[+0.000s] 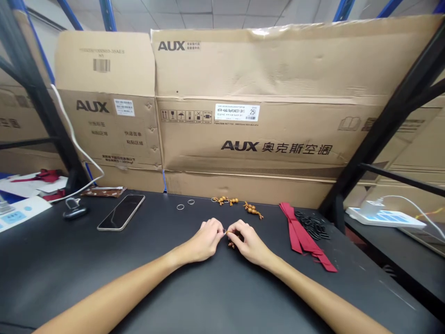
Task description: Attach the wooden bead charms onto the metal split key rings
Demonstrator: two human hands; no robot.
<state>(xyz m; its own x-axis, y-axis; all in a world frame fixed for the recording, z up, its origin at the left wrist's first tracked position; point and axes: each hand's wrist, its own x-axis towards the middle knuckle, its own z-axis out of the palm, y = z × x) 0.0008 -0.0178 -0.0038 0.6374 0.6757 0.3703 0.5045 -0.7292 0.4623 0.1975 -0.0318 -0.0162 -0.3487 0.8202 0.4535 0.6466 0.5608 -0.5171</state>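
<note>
My left hand (206, 239) is closed in a pinch on a small metal split ring (224, 231) above the middle of the black table. Facing it, my right hand (251, 242) pinches the cord of a brown beaded charm (231, 244). The charm's lower part shows beneath my right fingers, and the rest is hidden. Between the two hands, the ring and the cord meet or nearly touch; I cannot tell if they are joined. Just beyond my hands lie several gourd-shaped bead charms (253, 209) on yellow-brown cords, some beside rings.
Two loose split rings (180, 207) lie beyond my left hand. A phone (121, 212) and a black object with a metal loop (75, 209) are at left. Red ribbons (295, 232) and black clips (314, 225) lie at right. A large cardboard sheet (278, 125) stands behind.
</note>
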